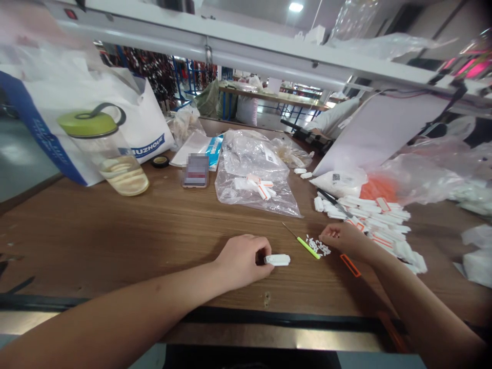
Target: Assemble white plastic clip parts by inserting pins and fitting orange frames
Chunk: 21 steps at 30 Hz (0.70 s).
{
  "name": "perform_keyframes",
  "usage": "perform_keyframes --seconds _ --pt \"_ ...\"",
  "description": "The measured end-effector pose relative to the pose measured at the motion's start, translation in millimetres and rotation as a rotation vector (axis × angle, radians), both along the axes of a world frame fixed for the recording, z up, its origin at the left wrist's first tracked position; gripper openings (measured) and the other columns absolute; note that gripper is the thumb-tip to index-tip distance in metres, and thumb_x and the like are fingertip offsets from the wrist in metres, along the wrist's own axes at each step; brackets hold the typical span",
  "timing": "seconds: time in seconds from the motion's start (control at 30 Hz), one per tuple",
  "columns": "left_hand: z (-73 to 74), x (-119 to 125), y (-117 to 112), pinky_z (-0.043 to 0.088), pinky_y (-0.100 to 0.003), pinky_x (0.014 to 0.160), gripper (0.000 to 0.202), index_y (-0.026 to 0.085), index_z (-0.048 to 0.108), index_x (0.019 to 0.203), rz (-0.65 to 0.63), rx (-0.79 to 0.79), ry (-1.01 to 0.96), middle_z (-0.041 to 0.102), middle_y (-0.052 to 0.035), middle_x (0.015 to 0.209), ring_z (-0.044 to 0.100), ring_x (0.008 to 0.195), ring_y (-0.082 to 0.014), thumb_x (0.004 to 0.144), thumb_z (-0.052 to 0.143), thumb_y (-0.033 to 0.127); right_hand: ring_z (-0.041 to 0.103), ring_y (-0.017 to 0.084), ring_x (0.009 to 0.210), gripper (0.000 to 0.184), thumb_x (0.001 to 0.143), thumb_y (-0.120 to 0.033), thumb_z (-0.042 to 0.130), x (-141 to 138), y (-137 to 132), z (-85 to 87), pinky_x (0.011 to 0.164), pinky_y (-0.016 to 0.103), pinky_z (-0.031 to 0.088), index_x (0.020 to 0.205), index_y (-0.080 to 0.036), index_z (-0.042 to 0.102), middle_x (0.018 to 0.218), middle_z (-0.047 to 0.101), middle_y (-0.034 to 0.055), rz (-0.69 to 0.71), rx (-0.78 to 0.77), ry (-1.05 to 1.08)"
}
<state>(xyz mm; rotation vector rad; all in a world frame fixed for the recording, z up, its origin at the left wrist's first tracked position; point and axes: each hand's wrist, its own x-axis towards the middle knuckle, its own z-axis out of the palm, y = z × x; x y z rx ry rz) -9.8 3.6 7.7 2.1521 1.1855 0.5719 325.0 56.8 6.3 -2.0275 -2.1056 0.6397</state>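
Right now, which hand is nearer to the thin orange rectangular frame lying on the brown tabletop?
Right. The right hand is just beyond the orange frame; the left hand is farther off to its left, pinching a small white block.

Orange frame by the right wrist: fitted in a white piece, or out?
Out: the orange frame lies by itself on the brown tabletop, apart from the white pieces.

Long worktables (pixel 291 99) show a workshop.
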Motion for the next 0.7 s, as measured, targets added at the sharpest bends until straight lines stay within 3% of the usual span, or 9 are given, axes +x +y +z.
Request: perform_keyframes --seconds 0.5,0.7 --pt "0.5 -0.4 0.2 0.042 -0.028 0.063 0.013 0.023 0.064 0.079 -0.015 0.007 -0.014 0.06 0.0029 0.069 0.056 0.067 -0.0157 0.072 0.071 0.03 0.058 0.017 0.059 0.026 0.074 -0.043 0.059 0.0 -0.4 -0.1 0.054 0.028 0.041 0.066 -0.019 0.067 0.059 0.066 0.0017 -0.004 -0.015 -0.02" --pt "-3.5 0.5 1.5 0.041 -0.027 0.062 0.016 0.023 0.065 0.082 -0.02 0.036 -0.019 0.064 0.0029 0.073 0.058 0.069 -0.0154 0.073 0.073 0.034 0.059 0.021 0.059 0.026 0.074 -0.042 0.06 5.1 0.5 -4.7 0.058 0.036 0.042 0.064 -0.02 0.069 0.062 0.067 0.0099 0.006 -0.005 0.02"
